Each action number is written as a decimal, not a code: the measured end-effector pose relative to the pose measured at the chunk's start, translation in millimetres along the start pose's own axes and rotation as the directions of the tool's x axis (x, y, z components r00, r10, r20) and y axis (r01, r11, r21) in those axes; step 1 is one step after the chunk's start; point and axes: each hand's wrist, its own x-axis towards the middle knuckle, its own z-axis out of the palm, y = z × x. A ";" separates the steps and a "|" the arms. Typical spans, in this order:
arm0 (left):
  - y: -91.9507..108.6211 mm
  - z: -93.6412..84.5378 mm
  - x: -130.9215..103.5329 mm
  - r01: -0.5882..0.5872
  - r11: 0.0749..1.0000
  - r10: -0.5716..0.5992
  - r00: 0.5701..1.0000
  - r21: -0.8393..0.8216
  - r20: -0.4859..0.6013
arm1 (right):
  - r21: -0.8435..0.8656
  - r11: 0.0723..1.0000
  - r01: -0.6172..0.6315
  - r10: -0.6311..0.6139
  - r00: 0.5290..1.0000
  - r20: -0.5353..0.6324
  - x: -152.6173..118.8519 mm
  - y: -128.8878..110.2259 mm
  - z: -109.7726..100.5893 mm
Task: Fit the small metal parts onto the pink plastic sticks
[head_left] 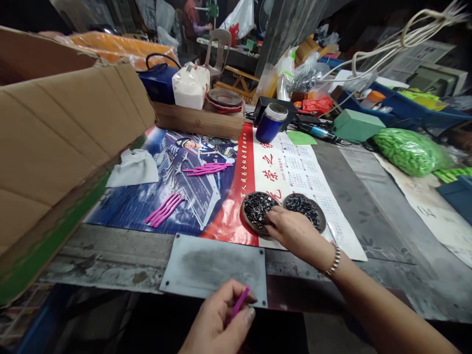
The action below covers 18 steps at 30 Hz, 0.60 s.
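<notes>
My left hand (223, 317) is closed around a slim magenta pen-like stick (241, 302), in front of the table's near edge. My right hand (291, 228) reaches into the left of two round dishes, its fingers bent together among small dark metal parts (258, 209); the fingertips are partly hidden, and what they pinch cannot be made out. Beside it, a second dish holds similar dark pieces (302, 209). Two groups of magenta sticks lie on the poster: a nearer bundle (164, 209) with metallic-looking tips, and a farther bundle (208, 169).
A grey plate (216, 268) lies at the table's front edge. The cardboard box (73, 132) stands along the left side, near a white cloth (133, 168). Farther back are a blue jar (272, 125), a wooden box (199, 121) and a green bag (409, 152). A person (193, 22) sits in the background.
</notes>
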 end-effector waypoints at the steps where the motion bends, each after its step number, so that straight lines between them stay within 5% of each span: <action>1: 0.2 -0.4 -0.2 -0.008 1.000 0.008 1.000 0.008 -0.004 | -0.021 1.000 0.002 -0.002 1.000 0.015 1.6 -1.5 -0.8; 9: -2.6 -2.2 0.2 -0.010 1.000 0.011 1.000 -0.029 0.023 | 0.008 0.998 0.058 -0.058 0.997 0.059 4.4 2.7 -10.7; 12: -0.2 -3.0 -0.6 -0.034 0.998 0.033 0.999 -0.052 -0.004 | 0.255 0.962 0.101 -0.105 0.994 0.004 -12.5 6.6 -13.8; 14: 3.6 -3.1 -0.6 -0.064 0.997 0.062 0.997 -0.051 -0.041 | 0.626 0.773 0.099 -0.109 0.994 -0.023 -26.6 4.1 -10.4; 16: 7.7 -2.8 0.7 -0.101 0.993 0.097 0.993 -0.054 -0.072 | 0.910 0.413 0.040 -0.086 0.996 -0.005 -38.4 -3.6 -1.3; 18: 10.8 -2.0 3.5 -0.141 0.987 0.134 0.987 -0.075 -0.085 | 0.993 0.108 -0.043 -0.063 0.997 0.050 -45.8 -15.3 11.8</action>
